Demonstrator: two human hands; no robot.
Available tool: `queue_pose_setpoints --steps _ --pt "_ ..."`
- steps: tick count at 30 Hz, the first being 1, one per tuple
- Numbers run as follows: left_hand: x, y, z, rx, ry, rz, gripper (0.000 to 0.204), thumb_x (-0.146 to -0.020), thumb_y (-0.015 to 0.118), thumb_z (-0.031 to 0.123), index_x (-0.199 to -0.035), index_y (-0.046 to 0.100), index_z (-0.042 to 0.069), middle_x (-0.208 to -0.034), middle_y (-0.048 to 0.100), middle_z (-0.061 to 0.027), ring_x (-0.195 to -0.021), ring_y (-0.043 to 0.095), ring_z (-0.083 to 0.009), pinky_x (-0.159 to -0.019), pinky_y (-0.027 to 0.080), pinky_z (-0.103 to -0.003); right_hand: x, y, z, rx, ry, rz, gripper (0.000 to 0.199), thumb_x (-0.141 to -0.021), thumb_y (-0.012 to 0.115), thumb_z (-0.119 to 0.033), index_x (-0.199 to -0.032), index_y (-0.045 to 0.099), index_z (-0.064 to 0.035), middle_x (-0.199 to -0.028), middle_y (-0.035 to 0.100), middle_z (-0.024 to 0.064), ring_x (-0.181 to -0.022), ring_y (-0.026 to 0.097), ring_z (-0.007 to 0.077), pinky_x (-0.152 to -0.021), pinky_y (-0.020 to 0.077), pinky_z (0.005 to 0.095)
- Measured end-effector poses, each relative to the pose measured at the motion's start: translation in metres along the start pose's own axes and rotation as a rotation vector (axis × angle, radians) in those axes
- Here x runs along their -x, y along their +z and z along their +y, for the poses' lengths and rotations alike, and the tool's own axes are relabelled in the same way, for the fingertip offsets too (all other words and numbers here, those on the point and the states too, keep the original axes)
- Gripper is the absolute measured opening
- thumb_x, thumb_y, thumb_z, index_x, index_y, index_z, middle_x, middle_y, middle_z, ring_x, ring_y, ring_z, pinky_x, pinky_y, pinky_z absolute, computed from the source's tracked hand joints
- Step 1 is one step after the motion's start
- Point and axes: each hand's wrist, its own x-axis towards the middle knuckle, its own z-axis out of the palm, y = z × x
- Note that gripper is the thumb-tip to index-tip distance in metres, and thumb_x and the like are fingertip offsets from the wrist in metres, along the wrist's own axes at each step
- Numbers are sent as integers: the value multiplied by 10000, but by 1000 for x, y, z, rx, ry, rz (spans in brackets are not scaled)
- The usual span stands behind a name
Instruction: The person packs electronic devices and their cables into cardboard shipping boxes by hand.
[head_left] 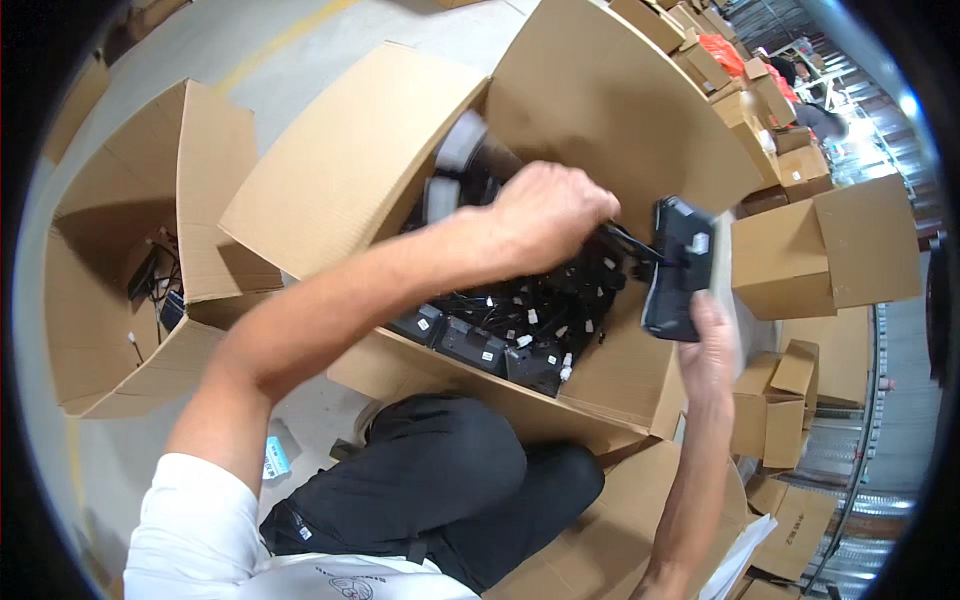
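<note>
My right hand (712,340) grips a flat black rectangular device (682,265) by its lower edge, above the right side of a large open cardboard box (620,90). A small white label shows on the device. From its side a black cable (628,240) runs to my left hand (555,210), which is closed round it above the box. Inside the box lie several similar black devices (470,342) in a row, next to a tangle of black cables (545,300) with white connectors. My left forearm hides part of the contents.
At the left stands another open box (110,300) with a few black devices and cables in it. More cardboard boxes (780,260) are stacked along the right. A small light-blue packet (276,458) lies on the floor by my leg. Another person (822,120) is far off at upper right.
</note>
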Motion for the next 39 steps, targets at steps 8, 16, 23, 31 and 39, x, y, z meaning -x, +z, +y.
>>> queue_pose_setpoints --steps 8,16,23,31,39 --pt "25 84 -121 -488 180 -321 97 -780 659 173 -744 744 143 -799 715 -30 -942 644 -220 -1068 380 -458 -57 103 201 113 659 -366 408 -919 727 -409 -1059 645 -34 -909 670 34 -760 574 114 -630 434 276" --pt "32 99 -126 -508 84 -437 123 -792 680 167 -878 761 131 -900 716 -70 -1050 634 -245 -1150 318 -542 -80 147 258 344 494 -262 518 -885 772 -290 -1219 553 39 -1085 672 84 -908 620 161 -792 506 316" --pt "44 86 -88 -197 121 -783 147 -774 652 86 -871 754 48 -905 755 -139 -794 744 -305 -709 592 -437 -70 147 262 339 442 -303 533 -878 776 -210 -1255 518 64 -1148 650 148 -1044 612 212 -952 486 347" --pt "101 152 -91 -1014 -85 -1359 678 -815 732 420 -1381 593 72 -1410 568 -172 -1267 532 -480 -865 515 -684 -59 146 296 307 683 -354 547 -899 768 -343 -1220 517 21 -986 641 88 -779 556 153 -680 474 314" --pt "103 167 -108 -967 -101 -1328 510 -910 624 317 -1334 624 33 -1339 616 -207 -1210 570 -501 -811 527 -680 -74 172 297 581 400 -299 664 -925 673 -347 -1383 406 53 -1286 596 234 -1186 588 311 -1016 454 384"
